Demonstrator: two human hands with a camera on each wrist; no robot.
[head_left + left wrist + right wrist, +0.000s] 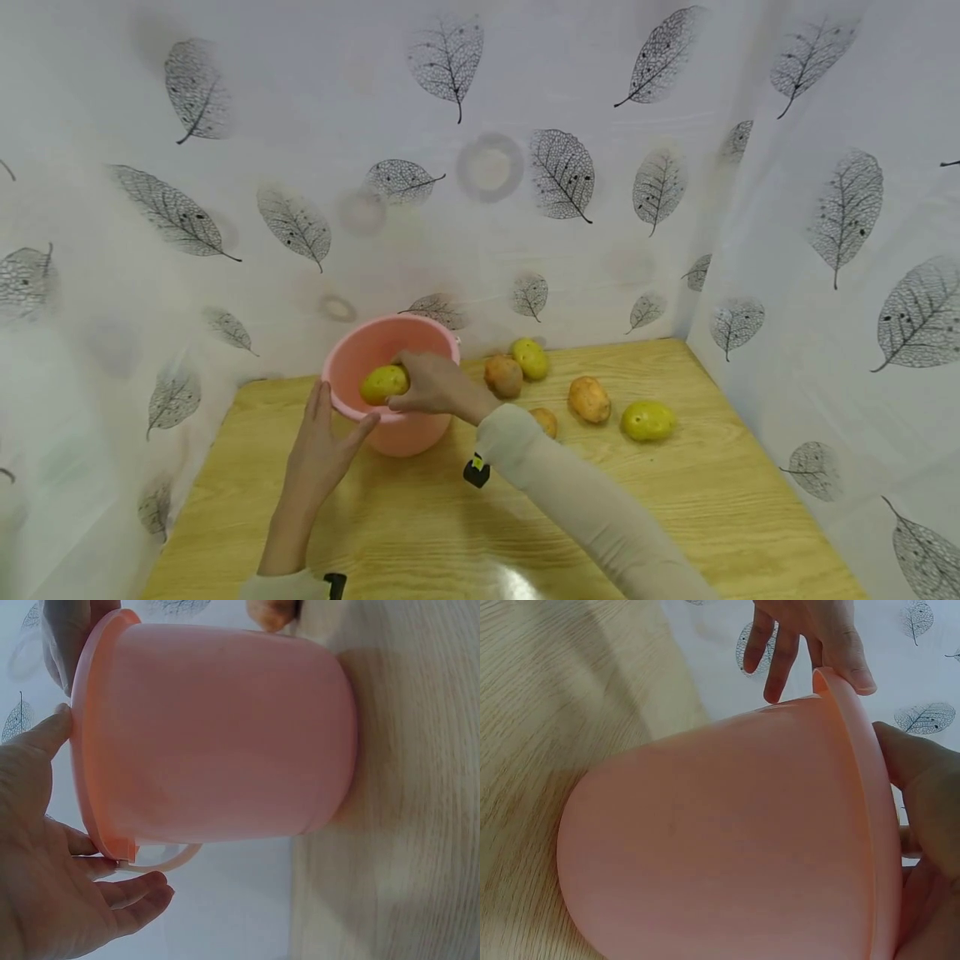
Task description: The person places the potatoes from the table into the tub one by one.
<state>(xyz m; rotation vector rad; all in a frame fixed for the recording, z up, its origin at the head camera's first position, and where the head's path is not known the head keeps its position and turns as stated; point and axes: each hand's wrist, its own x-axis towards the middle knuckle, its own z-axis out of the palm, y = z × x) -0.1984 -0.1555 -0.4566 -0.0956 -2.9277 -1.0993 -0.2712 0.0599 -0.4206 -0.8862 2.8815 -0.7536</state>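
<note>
A pink bucket (pixel 408 433) stands upright at the back left of the wooden table. My left hand (pixel 321 454) holds its rim at the near left, thumb on the front edge and fingers along the side. Inside the bucket's mouth, my right hand (pixel 438 385) grips a yellow potato (pixel 384 384) by its right end. In the right wrist view, the rim hides that potato and part of the right hand (pixel 930 817). The left wrist view shows a pale handle (pixel 172 861) hanging at the bucket's side.
Right of the bucket lie a brown potato (pixel 503 376), a yellow potato (pixel 529 358), a tan potato (pixel 589 400) and another yellow potato (pixel 648 420). The right sleeve partly covers a small potato (pixel 545 421). A leaf-patterned white curtain (pixel 480 242) encloses the table's back and sides.
</note>
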